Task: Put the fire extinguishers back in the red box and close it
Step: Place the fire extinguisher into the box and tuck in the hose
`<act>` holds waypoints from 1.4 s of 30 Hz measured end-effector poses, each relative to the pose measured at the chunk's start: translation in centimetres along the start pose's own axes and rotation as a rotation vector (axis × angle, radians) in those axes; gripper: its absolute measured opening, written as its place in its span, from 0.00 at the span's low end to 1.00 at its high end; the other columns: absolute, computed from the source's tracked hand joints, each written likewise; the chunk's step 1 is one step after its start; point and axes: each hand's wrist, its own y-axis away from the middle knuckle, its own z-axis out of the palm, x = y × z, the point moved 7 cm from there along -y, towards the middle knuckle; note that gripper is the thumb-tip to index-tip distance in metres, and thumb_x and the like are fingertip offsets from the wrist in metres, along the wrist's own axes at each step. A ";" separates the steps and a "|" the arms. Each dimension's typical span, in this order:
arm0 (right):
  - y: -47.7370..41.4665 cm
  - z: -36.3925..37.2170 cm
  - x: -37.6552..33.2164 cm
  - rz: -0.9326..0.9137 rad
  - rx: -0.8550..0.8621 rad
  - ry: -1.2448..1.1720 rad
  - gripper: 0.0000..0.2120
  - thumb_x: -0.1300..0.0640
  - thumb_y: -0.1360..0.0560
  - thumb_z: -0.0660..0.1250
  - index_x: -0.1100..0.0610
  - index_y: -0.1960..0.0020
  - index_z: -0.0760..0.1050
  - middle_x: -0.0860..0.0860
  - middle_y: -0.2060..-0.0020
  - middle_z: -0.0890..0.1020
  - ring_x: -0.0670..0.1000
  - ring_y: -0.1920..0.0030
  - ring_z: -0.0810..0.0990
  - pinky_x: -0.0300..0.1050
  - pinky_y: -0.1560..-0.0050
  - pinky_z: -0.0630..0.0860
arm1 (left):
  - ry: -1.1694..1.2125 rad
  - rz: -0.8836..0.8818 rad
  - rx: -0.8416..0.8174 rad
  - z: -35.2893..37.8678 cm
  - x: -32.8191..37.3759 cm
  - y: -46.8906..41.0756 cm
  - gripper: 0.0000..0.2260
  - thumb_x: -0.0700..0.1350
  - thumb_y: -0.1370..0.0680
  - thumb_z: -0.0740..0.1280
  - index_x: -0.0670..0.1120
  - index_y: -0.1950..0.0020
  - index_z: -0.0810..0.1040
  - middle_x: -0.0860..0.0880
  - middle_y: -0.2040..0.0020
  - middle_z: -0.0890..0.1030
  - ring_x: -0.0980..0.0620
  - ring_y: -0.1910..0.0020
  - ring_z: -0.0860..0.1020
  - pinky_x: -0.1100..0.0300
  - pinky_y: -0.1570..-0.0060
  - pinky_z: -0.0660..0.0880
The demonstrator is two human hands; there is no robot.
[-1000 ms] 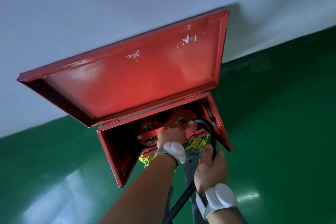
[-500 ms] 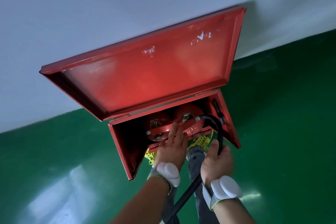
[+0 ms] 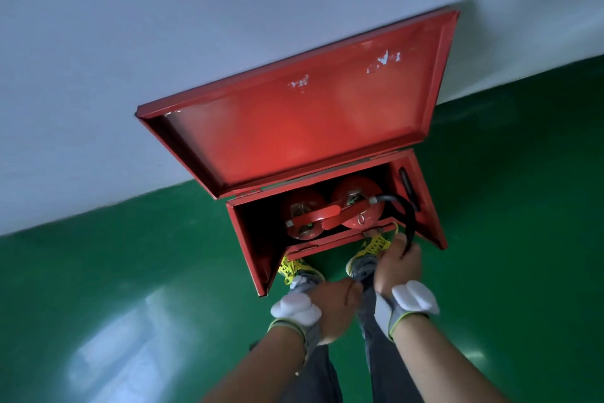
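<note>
Two extinguishers (image 3: pixel 330 213) stand in the open box (image 3: pixel 261 239), lid (image 3: pixel 304 121) raised. Right hand (image 3: pixel 397 263) grips the hose (image 3: pixel 408 223); left hand (image 3: pixel 333 304) hangs loosely curled, holding nothing.

A red sheet-metal box (image 3: pixel 251 239) stands on the green floor against the wall, its hinged lid (image 3: pixel 304 121) raised. Inside it stand two red cylindrical fire extinguishers (image 3: pixel 353 203) side by side, upright, a black rubber hose (image 3: pixel 407 209) arching from the right one over the box's front edge.
</note>
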 end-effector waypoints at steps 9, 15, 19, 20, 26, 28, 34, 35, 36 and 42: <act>0.1 -1.9 0.2 0.094 -0.038 -0.165 0.15 0.57 0.22 0.65 0.58 0.37 0.70 0.59 0.51 0.81 0.52 0.74 0.77 0.35 0.80 0.71 | -0.350 0.136 0.014 -5.3 3.4 0.1 0.15 0.52 0.16 0.54 0.44 0.42 0.75 0.41 0.45 0.80 0.40 0.52 0.78 0.56 0.61 0.64; 1.6 -1.9 -2.4 -0.114 -0.110 0.068 0.07 0.57 0.20 0.59 0.49 0.44 0.71 0.58 0.55 0.82 0.59 0.64 0.80 0.54 0.64 0.79 | -0.487 0.302 0.181 -8.6 4.7 0.2 0.19 0.58 0.21 0.58 0.51 0.34 0.74 0.45 0.47 0.82 0.41 0.53 0.80 0.57 0.63 0.70; 3.0 -0.7 -5.6 -0.437 -0.198 0.511 0.09 0.56 0.24 0.61 0.48 0.62 0.75 0.53 0.67 0.82 0.58 0.70 0.77 0.46 0.67 0.75 | -0.643 0.322 0.118 -9.8 4.3 -0.9 0.23 0.62 0.25 0.61 0.53 0.33 0.73 0.45 0.48 0.82 0.41 0.54 0.80 0.57 0.62 0.75; 3.5 -0.5 -6.2 -0.508 -0.203 0.542 0.09 0.57 0.26 0.62 0.48 0.64 0.75 0.50 0.72 0.80 0.55 0.73 0.75 0.43 0.72 0.72 | -0.652 0.332 0.118 -9.9 4.4 -1.2 0.22 0.61 0.25 0.61 0.53 0.35 0.75 0.45 0.49 0.83 0.41 0.54 0.80 0.56 0.62 0.75; 6.0 0.0 -6.6 -0.990 -0.113 0.824 0.08 0.56 0.33 0.70 0.51 0.53 0.80 0.52 0.60 0.81 0.56 0.68 0.76 0.41 0.71 0.69 | -0.623 0.390 0.083 -8.9 3.6 -2.3 0.18 0.60 0.23 0.58 0.56 0.38 0.76 0.47 0.48 0.82 0.40 0.51 0.79 0.52 0.54 0.78; 6.1 0.2 -6.0 -1.120 -0.087 0.914 0.10 0.51 0.31 0.68 0.51 0.51 0.79 0.53 0.57 0.78 0.57 0.58 0.75 0.48 0.61 0.72 | -0.592 0.401 0.089 -8.7 3.1 -2.7 0.19 0.60 0.23 0.58 0.55 0.38 0.76 0.47 0.48 0.82 0.41 0.52 0.79 0.54 0.56 0.78; 4.7 1.6 -4.6 -1.231 -0.120 1.075 0.15 0.46 0.24 0.55 0.49 0.47 0.77 0.51 0.53 0.80 0.56 0.50 0.74 0.55 0.46 0.68 | -0.567 0.304 0.080 -8.1 0.3 -3.8 0.23 0.61 0.22 0.56 0.49 0.35 0.73 0.45 0.47 0.82 0.41 0.53 0.79 0.58 0.62 0.69; 4.8 2.3 -4.5 -1.241 -0.153 1.082 0.14 0.47 0.23 0.55 0.50 0.48 0.77 0.50 0.55 0.81 0.55 0.52 0.76 0.54 0.46 0.68 | -0.576 0.290 0.085 -8.3 -0.3 -3.8 0.24 0.62 0.22 0.55 0.48 0.34 0.72 0.45 0.44 0.81 0.41 0.49 0.79 0.56 0.58 0.70; 4.7 2.8 -4.5 -1.250 -0.180 1.106 0.13 0.47 0.23 0.56 0.50 0.49 0.77 0.50 0.57 0.82 0.55 0.53 0.77 0.53 0.46 0.69 | -0.603 0.280 0.080 -8.4 -0.6 -4.0 0.25 0.62 0.21 0.54 0.48 0.33 0.71 0.45 0.40 0.80 0.41 0.44 0.77 0.54 0.52 0.70; 4.8 7.5 -5.1 -1.264 -0.327 1.265 0.11 0.47 0.23 0.60 0.51 0.53 0.79 0.50 0.64 0.85 0.55 0.58 0.81 0.50 0.52 0.69 | -0.812 0.038 0.104 -9.3 -3.3 -4.7 0.24 0.61 0.19 0.53 0.52 0.26 0.66 0.45 0.28 0.67 0.43 0.30 0.63 0.48 0.37 0.62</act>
